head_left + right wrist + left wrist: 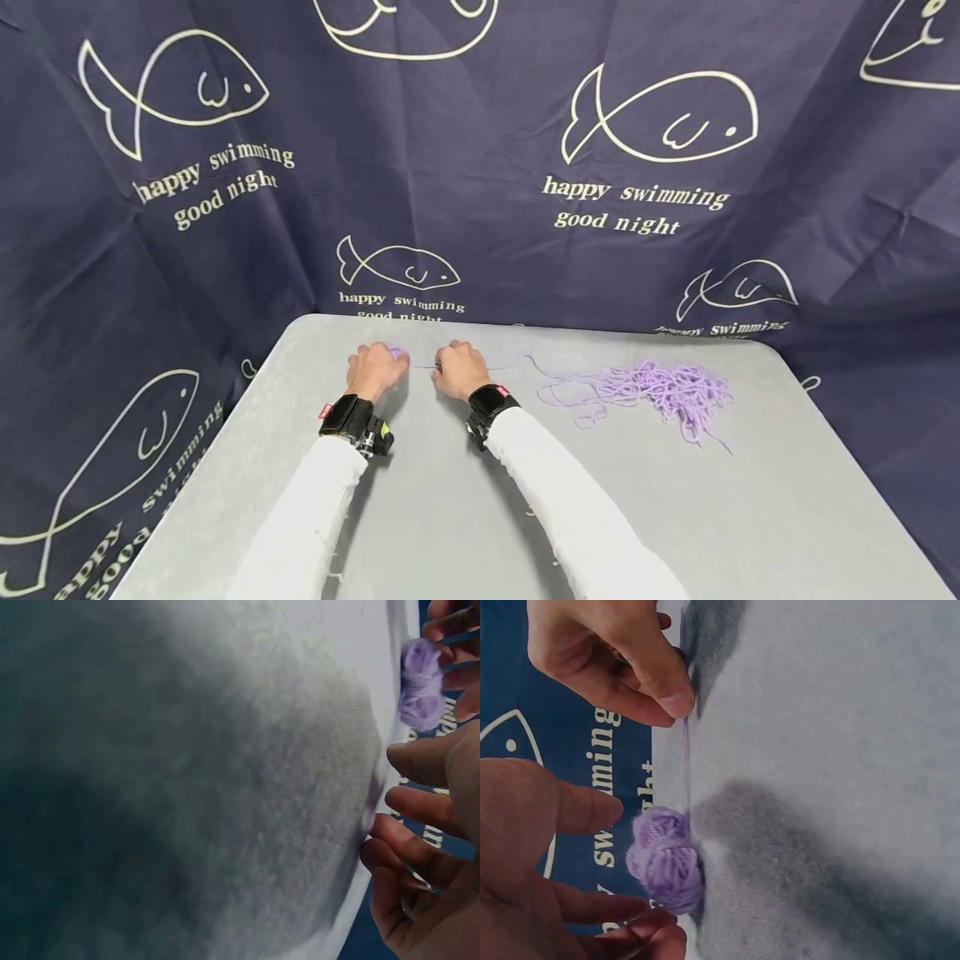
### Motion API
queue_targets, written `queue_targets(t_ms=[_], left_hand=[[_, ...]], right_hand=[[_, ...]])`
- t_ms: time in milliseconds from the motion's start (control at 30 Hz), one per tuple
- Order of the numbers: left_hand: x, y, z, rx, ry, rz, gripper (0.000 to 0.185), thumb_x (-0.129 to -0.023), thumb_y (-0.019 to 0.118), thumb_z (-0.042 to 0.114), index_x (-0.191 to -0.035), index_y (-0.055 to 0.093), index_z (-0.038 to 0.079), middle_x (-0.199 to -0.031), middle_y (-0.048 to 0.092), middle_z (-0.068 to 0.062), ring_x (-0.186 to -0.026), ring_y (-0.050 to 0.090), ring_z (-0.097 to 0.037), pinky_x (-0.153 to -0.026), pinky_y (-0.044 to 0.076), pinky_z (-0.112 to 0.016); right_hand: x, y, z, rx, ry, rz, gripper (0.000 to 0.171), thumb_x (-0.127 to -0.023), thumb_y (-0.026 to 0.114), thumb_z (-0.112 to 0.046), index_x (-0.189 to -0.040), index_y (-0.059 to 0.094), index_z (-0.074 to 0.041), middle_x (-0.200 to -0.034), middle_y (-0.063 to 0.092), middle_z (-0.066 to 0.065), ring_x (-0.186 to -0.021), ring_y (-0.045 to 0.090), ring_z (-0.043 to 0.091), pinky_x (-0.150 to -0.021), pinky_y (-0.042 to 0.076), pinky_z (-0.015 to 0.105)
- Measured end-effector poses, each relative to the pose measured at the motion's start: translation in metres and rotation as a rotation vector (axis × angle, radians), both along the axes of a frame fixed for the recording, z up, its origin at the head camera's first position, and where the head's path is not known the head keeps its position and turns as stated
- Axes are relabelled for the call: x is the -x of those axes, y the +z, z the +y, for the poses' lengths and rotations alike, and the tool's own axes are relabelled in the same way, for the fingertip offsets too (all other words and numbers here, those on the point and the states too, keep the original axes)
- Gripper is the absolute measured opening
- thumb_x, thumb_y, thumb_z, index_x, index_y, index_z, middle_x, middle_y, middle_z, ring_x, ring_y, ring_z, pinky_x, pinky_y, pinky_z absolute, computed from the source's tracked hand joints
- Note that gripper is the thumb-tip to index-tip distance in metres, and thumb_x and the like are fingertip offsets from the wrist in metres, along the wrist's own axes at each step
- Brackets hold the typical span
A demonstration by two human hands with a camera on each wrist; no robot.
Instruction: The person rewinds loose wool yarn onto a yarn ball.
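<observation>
A small wound bundle of purple yarn [667,862], narrowed at its middle, is by the far left of the grey table. My left hand [372,369] is beside it, the thumb apart from it and the fingertips at its lower edge in the left wrist view. A strand [686,761] runs from the bundle to my right hand [460,369], which pinches it between thumb and finger in that view. From the right wrist, the bundle [422,684] appears beyond my right thumb. Beyond my right hand, the strand continues toward the loose yarn.
A loose tangled heap of purple yarn [686,396] lies on the right of the grey table [450,500], with loops trailing left. Behind the table hangs a dark blue curtain [480,167] with white fish drawings and lettering. Both wrists wear black camera straps.
</observation>
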State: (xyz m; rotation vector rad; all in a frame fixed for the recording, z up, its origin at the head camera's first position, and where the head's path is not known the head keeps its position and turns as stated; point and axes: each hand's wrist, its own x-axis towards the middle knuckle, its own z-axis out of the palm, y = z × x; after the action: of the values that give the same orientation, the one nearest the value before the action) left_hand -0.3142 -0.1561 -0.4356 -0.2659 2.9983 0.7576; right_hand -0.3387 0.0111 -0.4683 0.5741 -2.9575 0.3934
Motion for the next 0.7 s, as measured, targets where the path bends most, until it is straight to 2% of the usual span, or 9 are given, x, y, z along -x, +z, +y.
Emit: queue_targets(t_ms=[100,167,400,467,567,633,700], left_hand=[[0.002,-0.004,0.001,-0.030,0.011,-0.052,0.055,-0.098,0.049,0.038,-0.122,0.059,-0.010,-0.127,0.055,-0.037,-0.119,0.051,-0.054,-0.095,0.046,-0.061],[0.003,-0.007,0.000,-0.044,0.019,-0.064,0.053,-0.098,0.049,0.038,-0.120,0.060,-0.009,-0.127,0.056,-0.035,-0.119,0.052,-0.053,-0.094,0.047,-0.061],[0.004,-0.013,-0.002,-0.085,0.032,-0.025,0.041,-0.096,0.057,0.035,-0.104,0.062,-0.005,-0.117,0.062,-0.033,-0.110,0.060,-0.049,-0.086,0.051,-0.058],[0.004,-0.014,-0.001,-0.137,0.033,0.014,0.039,-0.096,0.060,0.033,-0.103,0.062,-0.005,-0.113,0.064,-0.031,-0.105,0.061,-0.048,-0.084,0.052,-0.057],[0.004,-0.008,0.001,-0.270,0.040,0.120,0.038,-0.095,0.065,0.027,-0.109,0.063,-0.007,-0.108,0.067,-0.028,-0.100,0.063,-0.043,-0.084,0.052,-0.051],[0.003,0.000,0.004,-0.401,0.047,0.197,0.037,-0.094,0.068,0.021,-0.115,0.063,-0.010,-0.106,0.067,-0.027,-0.094,0.065,-0.036,-0.082,0.052,-0.043],[0.001,0.011,0.009,-0.584,0.042,0.242,0.038,-0.095,0.069,0.014,-0.120,0.061,-0.013,-0.106,0.065,-0.026,-0.087,0.067,-0.025,-0.082,0.056,-0.034]], right_hand=[[0.003,-0.002,-0.003,-0.023,0.000,0.017,0.010,-0.089,0.074,-0.025,-0.091,0.078,-0.016,-0.095,0.066,0.004,-0.095,0.064,0.026,-0.081,0.054,0.039],[0.004,-0.001,-0.006,-0.034,0.004,0.035,0.006,-0.088,0.074,-0.021,-0.089,0.079,-0.018,-0.095,0.068,0.003,-0.095,0.065,0.026,-0.081,0.054,0.039],[0.006,-0.001,-0.010,-0.046,0.004,0.065,0.009,-0.085,0.070,-0.015,-0.082,0.077,-0.019,-0.088,0.072,0.001,-0.091,0.066,0.024,-0.080,0.054,0.039],[0.005,0.000,-0.007,0.018,0.005,0.040,0.008,-0.086,0.069,-0.015,-0.080,0.074,-0.019,-0.083,0.070,-0.002,-0.086,0.066,0.021,-0.077,0.054,0.036],[0.002,0.008,0.001,0.202,0.039,-0.020,0.007,-0.087,0.069,-0.012,-0.082,0.071,-0.016,-0.076,0.068,-0.006,-0.077,0.064,0.013,-0.073,0.052,0.029],[0.000,0.018,0.009,0.342,0.080,-0.053,0.006,-0.088,0.069,-0.011,-0.087,0.074,-0.014,-0.075,0.068,-0.006,-0.072,0.062,0.008,-0.070,0.051,0.024],[-0.004,0.030,0.019,0.438,0.131,-0.068,0.007,-0.090,0.070,-0.011,-0.093,0.077,-0.012,-0.077,0.070,-0.006,-0.067,0.060,0.005,-0.067,0.050,0.020]])
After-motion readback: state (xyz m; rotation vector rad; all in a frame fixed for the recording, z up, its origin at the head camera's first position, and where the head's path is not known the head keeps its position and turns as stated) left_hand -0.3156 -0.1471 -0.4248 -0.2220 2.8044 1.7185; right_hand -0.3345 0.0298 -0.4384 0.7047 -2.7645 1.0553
